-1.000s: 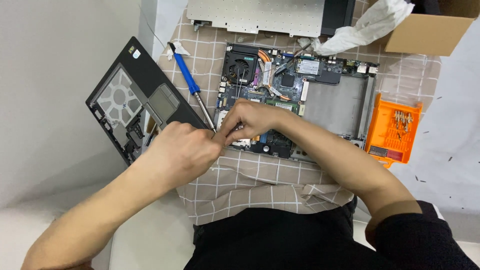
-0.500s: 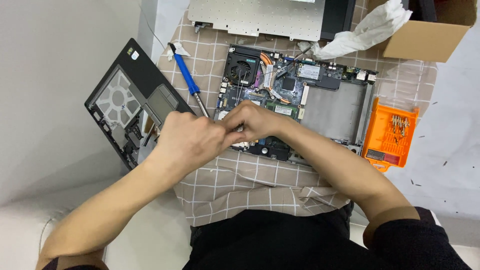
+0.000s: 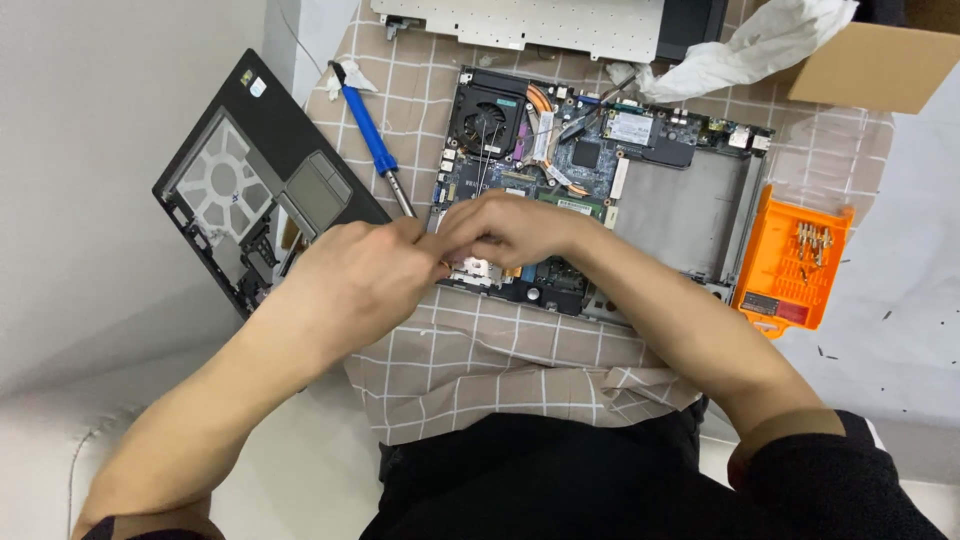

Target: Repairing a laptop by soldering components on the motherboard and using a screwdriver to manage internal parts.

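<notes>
Opened laptop base, lying on checked cloth: near-left edge is being worked by left hand and right hand, fingers pinched together; object held cannot be told. Blue screwdriver is lying left; orange bit case right.

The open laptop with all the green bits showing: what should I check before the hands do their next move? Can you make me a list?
1. Both hands meet at the front edge of the open laptop, left hand and right hand: ok.
2. What the fingertips pinch: hidden between them, cannot tell.
3. Blue screwdriver lies within reach on the checked cloth, beside the laptop: ok.
4. Orange bit case lies open on the right, bits inside: ok.
5. Black palm-rest cover is off and set aside on the left: ok.
6. Loose screws on the cloth: too small to see, cannot tell.
</notes>
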